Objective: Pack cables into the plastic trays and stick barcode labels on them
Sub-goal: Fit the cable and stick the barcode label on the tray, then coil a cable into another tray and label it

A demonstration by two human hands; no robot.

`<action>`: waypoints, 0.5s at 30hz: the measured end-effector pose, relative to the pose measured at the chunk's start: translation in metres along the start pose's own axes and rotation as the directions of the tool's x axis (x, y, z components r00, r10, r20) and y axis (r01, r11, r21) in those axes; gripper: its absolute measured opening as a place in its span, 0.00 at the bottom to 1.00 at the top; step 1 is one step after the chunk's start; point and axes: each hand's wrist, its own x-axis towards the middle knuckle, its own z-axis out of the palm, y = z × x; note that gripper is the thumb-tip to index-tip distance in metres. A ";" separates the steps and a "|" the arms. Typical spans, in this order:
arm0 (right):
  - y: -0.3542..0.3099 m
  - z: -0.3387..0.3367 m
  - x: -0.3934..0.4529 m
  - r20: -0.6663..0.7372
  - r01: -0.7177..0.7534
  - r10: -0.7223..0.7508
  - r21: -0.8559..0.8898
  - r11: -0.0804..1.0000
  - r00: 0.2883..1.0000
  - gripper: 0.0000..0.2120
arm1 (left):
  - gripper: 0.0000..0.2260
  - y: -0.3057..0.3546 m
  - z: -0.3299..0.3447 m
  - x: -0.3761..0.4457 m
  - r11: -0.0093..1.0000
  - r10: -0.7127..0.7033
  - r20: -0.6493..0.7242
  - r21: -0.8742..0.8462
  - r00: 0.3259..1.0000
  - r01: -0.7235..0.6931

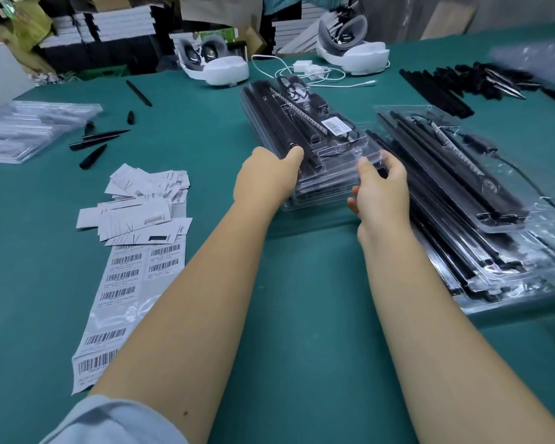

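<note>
Trays packed with cables, the top one labelled, stacked mid-tabletop, near end held in the grip of left hand and right hand; stacking step, next likely the label sheet.

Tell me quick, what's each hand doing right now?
Left hand: grips the near left edge of the stack of packed trays.
Right hand: grips the same stack's near right corner.
</note>
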 end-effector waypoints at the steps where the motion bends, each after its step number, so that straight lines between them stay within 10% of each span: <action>1: 0.000 0.000 0.000 -0.002 0.003 -0.003 -0.004 1.000 1.000 0.20 | 0.30 0.000 0.000 0.000 1.000 0.001 0.004 0.003 1.000 -0.001; 15: 0.015 0.002 -0.010 -0.026 0.033 -0.036 -0.094 0.995 0.999 0.25 | 0.18 0.006 -0.008 -0.006 0.998 0.014 0.023 0.062 1.000 -0.015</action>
